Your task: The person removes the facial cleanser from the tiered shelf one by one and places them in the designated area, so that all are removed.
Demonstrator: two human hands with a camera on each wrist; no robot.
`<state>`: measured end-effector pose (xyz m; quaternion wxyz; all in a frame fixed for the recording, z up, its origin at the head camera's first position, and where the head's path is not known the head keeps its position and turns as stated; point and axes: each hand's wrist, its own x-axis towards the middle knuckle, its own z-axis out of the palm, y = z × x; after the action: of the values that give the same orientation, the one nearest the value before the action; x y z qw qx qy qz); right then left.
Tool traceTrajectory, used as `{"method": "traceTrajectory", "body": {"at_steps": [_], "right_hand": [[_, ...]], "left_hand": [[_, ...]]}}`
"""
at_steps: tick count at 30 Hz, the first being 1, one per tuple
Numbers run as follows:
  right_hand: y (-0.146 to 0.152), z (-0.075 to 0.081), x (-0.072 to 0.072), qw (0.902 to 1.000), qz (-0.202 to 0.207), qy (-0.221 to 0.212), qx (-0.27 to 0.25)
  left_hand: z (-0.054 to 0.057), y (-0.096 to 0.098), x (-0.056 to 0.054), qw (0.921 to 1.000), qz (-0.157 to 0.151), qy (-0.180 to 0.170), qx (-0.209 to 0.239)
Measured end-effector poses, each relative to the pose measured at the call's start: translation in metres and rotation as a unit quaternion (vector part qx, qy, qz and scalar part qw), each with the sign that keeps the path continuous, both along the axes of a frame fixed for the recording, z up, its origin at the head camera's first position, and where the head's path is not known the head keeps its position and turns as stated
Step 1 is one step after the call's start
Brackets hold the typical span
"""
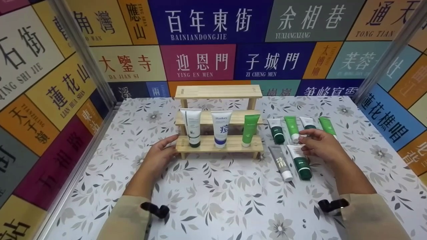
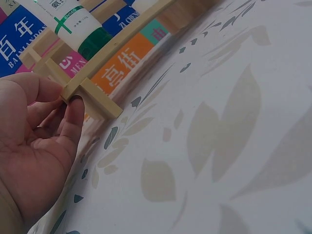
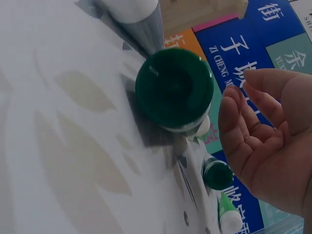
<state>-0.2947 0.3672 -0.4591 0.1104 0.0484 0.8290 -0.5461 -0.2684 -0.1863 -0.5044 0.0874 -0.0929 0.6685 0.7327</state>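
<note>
A three-tier wooden display rack (image 1: 218, 91) stands mid-table. My left hand (image 1: 161, 153) pinches the left end of its lowest shelf, thumb and fingers around the corner in the left wrist view. On that shelf stand a white tube with a dark green cap (image 1: 193, 126), a white-and-blue tube (image 1: 221, 128) and a green tube (image 1: 251, 130). My right hand (image 1: 320, 145) hovers over tubes lying at the right, fingers loosely bent, nothing between them. Nearest it are a white-and-dark-green tube (image 1: 300, 163) and a green tube (image 1: 292, 126); the former's green cap (image 3: 174, 87) looms in the right wrist view.
Also lying at the right are a grey tube (image 1: 280, 161), a smaller white-and-green tube (image 1: 276, 130), another one (image 1: 307, 122) and a green tube (image 1: 327, 125), partly behind my right hand. A floral cloth (image 1: 213, 200) covers the table. Sign-printed panels (image 1: 196, 61) wall it in.
</note>
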Motion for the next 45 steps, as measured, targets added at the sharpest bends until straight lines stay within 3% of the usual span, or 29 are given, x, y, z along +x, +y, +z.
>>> {"method": "traceTrajectory", "body": {"at_steps": [8,16,40,45], "right_hand": [[-0.038,0.014,0.010,0.9923,-0.011,0.078,-0.095],[-0.076,0.026,0.015,0.9773,0.024,0.149,-0.148],[-0.139,0.048,0.001,0.9578,0.018,0.195,-0.211],[-0.147,0.047,-0.001,0.9624,0.017,0.195,-0.189]], "left_hand": [[0.001,0.000,-0.001,0.9999,-0.002,-0.013,0.003],[0.003,-0.001,-0.001,0.9998,-0.007,-0.015,0.007],[0.000,-0.001,0.000,0.9998,-0.002,0.016,0.008],[-0.001,-0.001,0.000,0.9998,-0.001,0.016,0.013]]}}
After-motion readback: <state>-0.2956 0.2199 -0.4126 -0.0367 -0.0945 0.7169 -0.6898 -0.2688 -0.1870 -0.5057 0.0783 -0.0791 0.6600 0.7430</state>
